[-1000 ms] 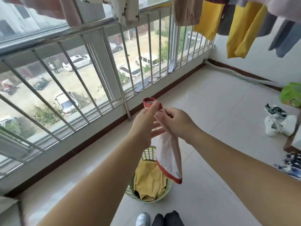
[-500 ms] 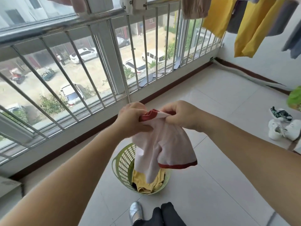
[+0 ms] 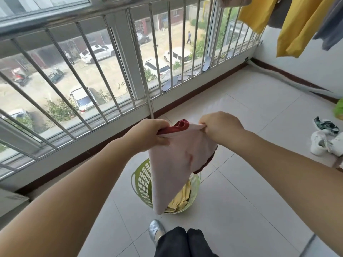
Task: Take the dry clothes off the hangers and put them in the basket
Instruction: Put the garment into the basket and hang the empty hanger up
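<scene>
Railing [image 3: 141, 58] w/ steel bars runs along the left; sneakers [image 3: 323, 138] lie on the tile floor [image 3: 250, 182] at right. Green perforated basket [image 3: 143, 180] holds yellow clothes [image 3: 182, 200]. Left hand [image 3: 148, 135] & right hand [image 3: 220, 127], each grip clamped on the white, red-trimmed shirt [image 3: 178, 160], hold it above the basket, hiding part of it.

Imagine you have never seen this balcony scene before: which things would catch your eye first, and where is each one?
First, the pale garment with red trim, stretched between the left hand and right hand in the centre of the picture. Directly below it on the tiled floor stands the green basket, with yellow clothing already inside. At top right, yellow garments hang above the floor, beside the metal railing overlooking parked cars.
</scene>
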